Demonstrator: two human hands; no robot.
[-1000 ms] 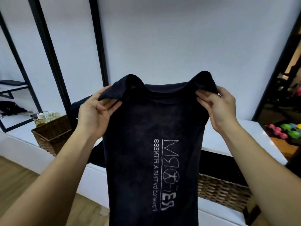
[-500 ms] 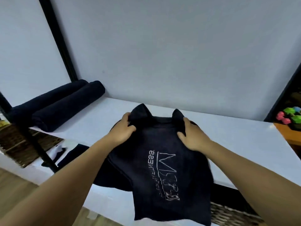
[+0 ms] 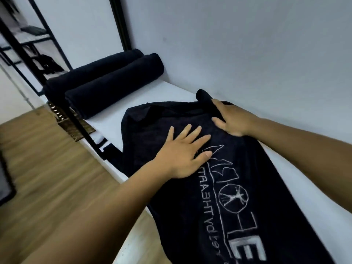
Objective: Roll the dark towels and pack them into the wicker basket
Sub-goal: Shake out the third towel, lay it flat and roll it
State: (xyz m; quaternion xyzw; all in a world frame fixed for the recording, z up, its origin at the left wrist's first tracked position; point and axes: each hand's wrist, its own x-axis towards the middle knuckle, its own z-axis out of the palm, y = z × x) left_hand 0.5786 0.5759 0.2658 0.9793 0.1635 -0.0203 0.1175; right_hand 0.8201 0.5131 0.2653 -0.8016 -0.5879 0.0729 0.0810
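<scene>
**A:** so where's the towel right now?

**B:** The towel [image 3: 150, 128] is spread flat on the white shelf [image 3: 171, 90], with the pale print facing up and reading backwards. Its 7 o'clock side droops over the shelf's front edge.

**A:** and the hands?

**B:** The left hand [image 3: 182, 149] lies palm down in the middle of the towel, fingers straight and fanned out, holding nothing. The right hand [image 3: 233, 119] is at 1 o'clock from it, fingers curled round the far corner, which bunches up into a little peak.

**A:** anything else around?

**B:** Two dark rolls [image 3: 114, 80] lie side by side and touching at 10 o'clock from the towel, on the same shelf. The wall [image 3: 247, 44] is right behind. A bit of wicker [image 3: 76, 128] peeks out under the shelf at 9 o'clock, too blurry to say more. There's wood floor [image 3: 47, 178] at 8 o'clock.
</scene>
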